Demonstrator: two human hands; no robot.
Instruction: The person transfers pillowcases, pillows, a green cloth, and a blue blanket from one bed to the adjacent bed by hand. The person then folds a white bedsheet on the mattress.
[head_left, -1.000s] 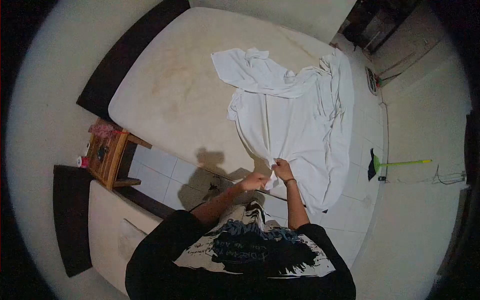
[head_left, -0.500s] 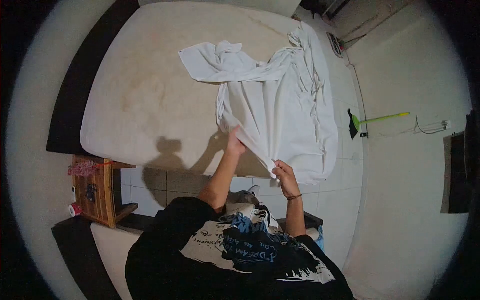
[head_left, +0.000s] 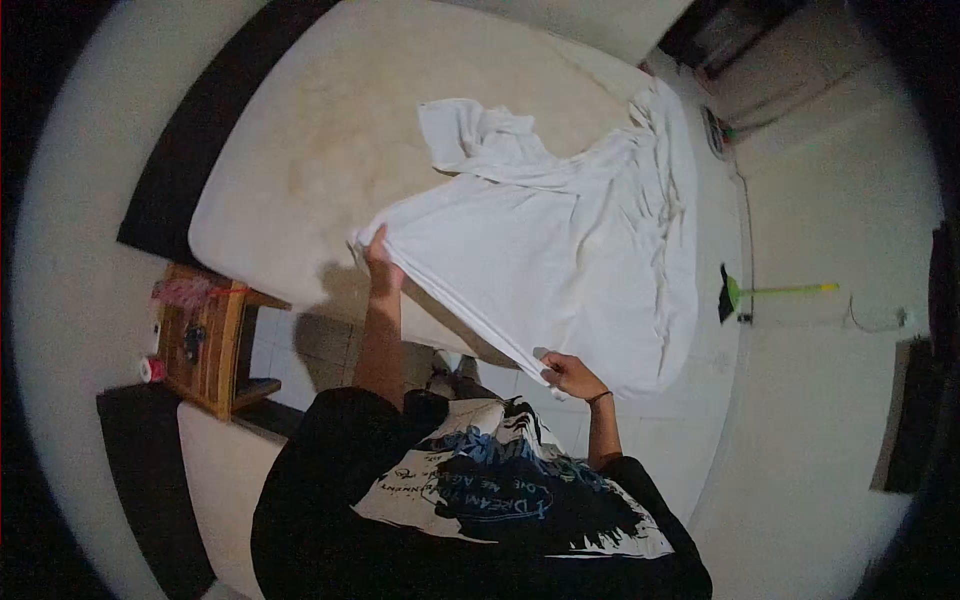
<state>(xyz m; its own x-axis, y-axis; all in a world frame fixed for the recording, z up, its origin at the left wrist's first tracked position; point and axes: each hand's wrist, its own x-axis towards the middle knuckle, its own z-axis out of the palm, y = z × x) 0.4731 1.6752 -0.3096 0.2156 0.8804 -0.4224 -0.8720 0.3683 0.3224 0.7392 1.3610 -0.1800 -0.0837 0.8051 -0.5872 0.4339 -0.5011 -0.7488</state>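
A white sheet (head_left: 540,240) lies rumpled over the right part of a bare, stained mattress (head_left: 330,130). My left hand (head_left: 382,262) is closed on the sheet's near left corner, above the mattress's near side. Closed on the same edge farther right is my right hand (head_left: 572,376), with a thin band at its wrist. Between the two hands the edge runs taut and slanting. Folds bunch along the sheet's right side, and a loose flap rests near the middle of the mattress.
A wooden stool (head_left: 215,340) with small items stands at the left, between the mattress and a second bed (head_left: 225,460). Dark headboards (head_left: 200,150) line the left wall. A green-handled broom (head_left: 780,290) is at the right wall. Tiled floor (head_left: 660,420) shows nearby.
My left hand has moved left and up along the sheet's edge, drawing its corner out over the mattress. My right hand keeps hold of the edge. The head view has shifted.
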